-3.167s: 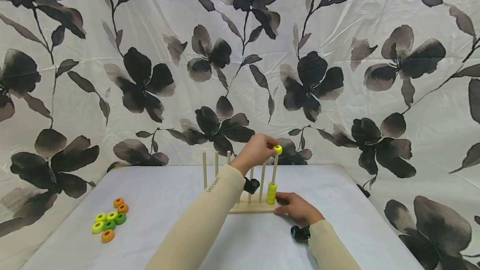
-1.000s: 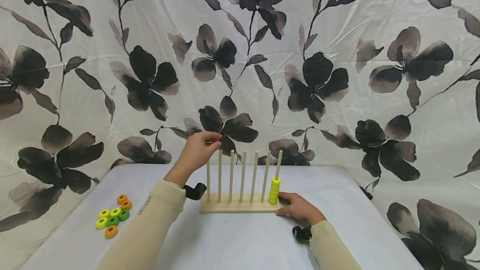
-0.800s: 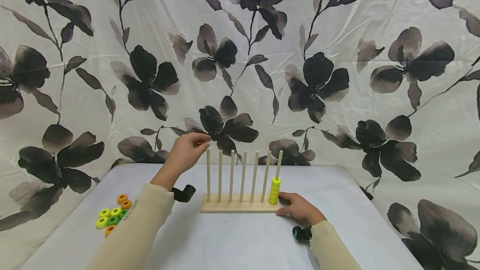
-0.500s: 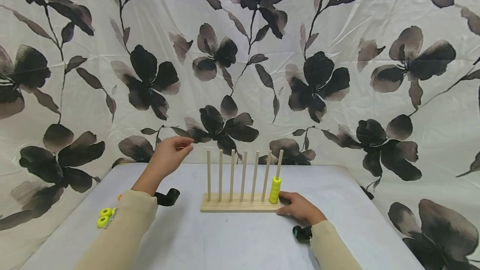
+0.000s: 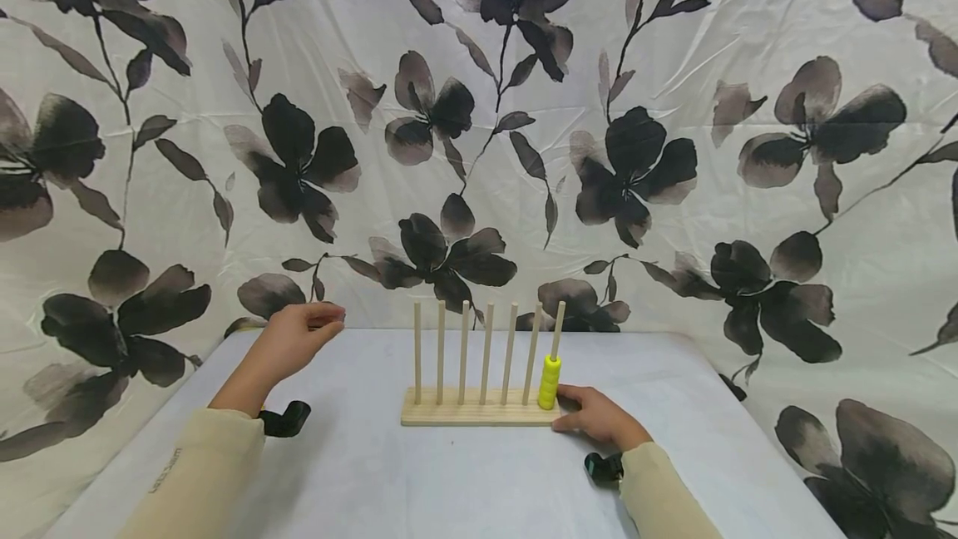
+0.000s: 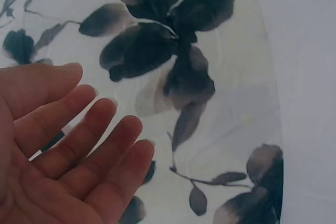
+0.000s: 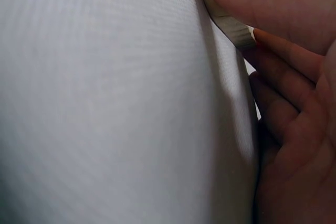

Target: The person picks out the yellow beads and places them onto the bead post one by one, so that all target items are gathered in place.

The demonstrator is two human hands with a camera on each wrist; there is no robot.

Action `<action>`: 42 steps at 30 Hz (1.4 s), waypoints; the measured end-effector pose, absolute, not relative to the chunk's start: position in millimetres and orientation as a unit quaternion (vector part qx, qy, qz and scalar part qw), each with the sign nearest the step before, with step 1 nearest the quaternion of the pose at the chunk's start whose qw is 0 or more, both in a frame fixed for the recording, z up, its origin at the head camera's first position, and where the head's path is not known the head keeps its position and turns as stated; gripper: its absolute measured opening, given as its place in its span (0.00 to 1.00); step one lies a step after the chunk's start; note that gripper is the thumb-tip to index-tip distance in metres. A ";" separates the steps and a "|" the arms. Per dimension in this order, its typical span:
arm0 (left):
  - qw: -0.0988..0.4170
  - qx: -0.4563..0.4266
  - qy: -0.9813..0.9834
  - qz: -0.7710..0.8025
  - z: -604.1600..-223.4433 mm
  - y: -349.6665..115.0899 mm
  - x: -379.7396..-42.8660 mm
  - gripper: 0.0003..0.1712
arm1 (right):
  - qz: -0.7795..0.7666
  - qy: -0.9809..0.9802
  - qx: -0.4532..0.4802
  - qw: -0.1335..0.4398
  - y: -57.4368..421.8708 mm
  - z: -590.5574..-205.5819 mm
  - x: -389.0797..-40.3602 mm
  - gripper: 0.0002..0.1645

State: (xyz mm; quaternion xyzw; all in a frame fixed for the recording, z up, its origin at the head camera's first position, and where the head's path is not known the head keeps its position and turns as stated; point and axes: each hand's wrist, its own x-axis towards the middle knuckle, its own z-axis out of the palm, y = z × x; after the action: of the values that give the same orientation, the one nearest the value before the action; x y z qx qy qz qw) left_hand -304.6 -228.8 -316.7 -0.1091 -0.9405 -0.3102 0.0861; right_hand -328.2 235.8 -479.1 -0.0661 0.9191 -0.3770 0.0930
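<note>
A wooden peg stand with several upright pegs stands in the middle of the table. Stacked on its rightmost peg are several yellow rings; the other pegs are bare. My right hand grips the right end of the base, thumb in front and fingers behind. In the right wrist view, the end of the wooden base shows between thumb and fingers. Out to the left of the stand, my left hand is raised over the table with nothing in it. Its fingers are spread and slightly bent in the left wrist view.
A white cloth covers the table. Behind it hangs a floral curtain. The left sleeve hides the left part of the table, where the loose rings lay. Each wrist wears a black camera.
My left hand let go of a yellow ring on the rightmost peg, then swept left and lower, away from the stand. Its sleeve now covers the loose rings. My right hand stays put.
</note>
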 end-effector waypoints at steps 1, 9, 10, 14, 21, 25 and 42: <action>0.083 -0.108 -0.942 -0.306 -318.7 -233.0 -303.4 0.25 | -0.376 0.919 -0.067 0.093 235.9 -479.9 -328.5 0.46; 0.072 -0.088 -0.958 -0.264 -334.5 -263.4 -297.6 0.27 | -0.377 0.919 -0.069 0.097 234.8 -483.3 -329.9 0.46; 0.072 -0.088 -0.959 -0.260 -336.1 -266.8 -296.7 0.26 | -0.377 0.919 -0.069 0.097 234.5 -483.2 -329.8 0.46; 0.067 -0.090 -0.961 -0.253 -342.3 -281.4 -293.5 0.26 | -0.376 0.919 -0.069 0.098 233.6 -483.0 -329.4 0.45; 0.030 -0.079 -0.967 -0.241 -348.2 -306.2 -288.9 0.28 | -0.374 0.919 -0.067 0.103 231.8 -481.1 -328.6 0.45; 0.011 -0.065 -0.970 -0.234 -349.7 -316.8 -286.9 0.28 | -0.378 0.918 -0.064 0.104 231.3 -480.1 -328.2 0.45; -0.056 -0.012 -0.973 -0.224 -376.9 -351.3 -287.8 0.28 | -0.388 0.914 -0.046 0.111 234.4 -479.9 -329.9 0.48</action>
State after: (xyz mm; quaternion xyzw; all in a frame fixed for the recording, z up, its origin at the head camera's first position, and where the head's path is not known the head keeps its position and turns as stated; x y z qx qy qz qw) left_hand -287.8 -351.3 -376.9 -0.0120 -0.9730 -0.2236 -0.0563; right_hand -329.9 234.4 -479.9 -0.0462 0.9136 -0.3883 0.1114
